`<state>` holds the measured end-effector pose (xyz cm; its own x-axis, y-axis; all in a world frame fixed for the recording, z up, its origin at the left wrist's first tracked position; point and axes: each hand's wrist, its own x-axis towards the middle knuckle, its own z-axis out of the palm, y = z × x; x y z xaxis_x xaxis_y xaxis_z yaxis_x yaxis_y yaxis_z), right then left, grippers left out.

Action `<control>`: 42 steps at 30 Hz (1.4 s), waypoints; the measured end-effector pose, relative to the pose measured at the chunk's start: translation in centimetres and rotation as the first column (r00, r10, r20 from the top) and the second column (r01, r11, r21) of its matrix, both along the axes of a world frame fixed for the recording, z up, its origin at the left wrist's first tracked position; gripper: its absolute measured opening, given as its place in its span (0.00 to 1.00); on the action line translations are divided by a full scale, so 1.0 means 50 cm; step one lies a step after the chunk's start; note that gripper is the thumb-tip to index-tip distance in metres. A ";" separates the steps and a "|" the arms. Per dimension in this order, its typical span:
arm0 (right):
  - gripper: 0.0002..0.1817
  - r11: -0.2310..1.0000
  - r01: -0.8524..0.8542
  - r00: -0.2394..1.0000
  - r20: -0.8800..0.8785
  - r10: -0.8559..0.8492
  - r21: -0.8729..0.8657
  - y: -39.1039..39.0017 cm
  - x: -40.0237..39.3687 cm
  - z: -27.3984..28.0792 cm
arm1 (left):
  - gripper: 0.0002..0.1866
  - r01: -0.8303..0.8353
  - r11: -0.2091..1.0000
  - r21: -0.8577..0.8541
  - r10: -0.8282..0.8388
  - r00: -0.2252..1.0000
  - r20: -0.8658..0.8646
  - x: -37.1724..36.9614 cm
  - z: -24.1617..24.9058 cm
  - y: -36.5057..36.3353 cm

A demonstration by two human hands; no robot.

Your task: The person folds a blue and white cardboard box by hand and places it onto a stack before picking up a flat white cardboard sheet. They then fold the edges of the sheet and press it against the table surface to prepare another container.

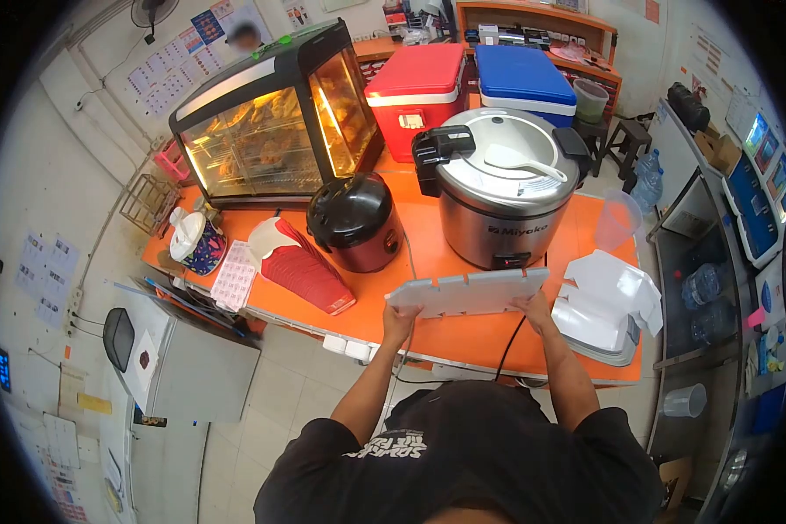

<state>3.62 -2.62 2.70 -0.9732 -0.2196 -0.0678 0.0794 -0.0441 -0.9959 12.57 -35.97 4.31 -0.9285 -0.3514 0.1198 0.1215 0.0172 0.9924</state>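
A flat, unfolded paper food box with a notched upper edge spans the space between my two hands, above the orange table. My left hand is closed on its left end, and my right hand grips its right end. The fingers are partly hidden behind the board. To the right of my right hand lies a stack of similar white paper boxes, the top one partly opened out. Just beyond the held box stands a large silver rice cooker with a white rice paddle on its lid.
Left of the rice cooker are a smaller dark red cooker, a stack of red paper sleeves and a floral container. A lit food warmer, a red cooler and a blue cooler stand behind. Cables hang over the table's front edge.
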 end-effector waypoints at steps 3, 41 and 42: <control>0.14 0.998 0.008 0.999 0.040 -0.005 -0.070 -0.007 0.002 -0.010 | 0.18 0.106 0.991 -0.085 -0.101 0.993 0.063 0.008 -0.019 -0.021; 0.17 0.982 -0.108 0.993 0.069 0.099 0.157 0.007 0.003 -0.015 | 0.21 0.086 0.991 -0.098 -0.085 0.996 0.019 -0.003 -0.055 -0.046; 0.17 0.982 -0.108 0.993 0.069 0.098 0.158 0.007 0.003 -0.015 | 0.22 0.102 0.987 -0.126 -0.100 0.995 0.024 -0.006 -0.064 -0.051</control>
<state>3.76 -2.28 1.93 -0.9389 -0.3002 -0.1687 0.1356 0.1279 -0.9825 12.29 -38.53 1.13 -0.9609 -0.2386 0.1405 0.1113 0.1319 0.9850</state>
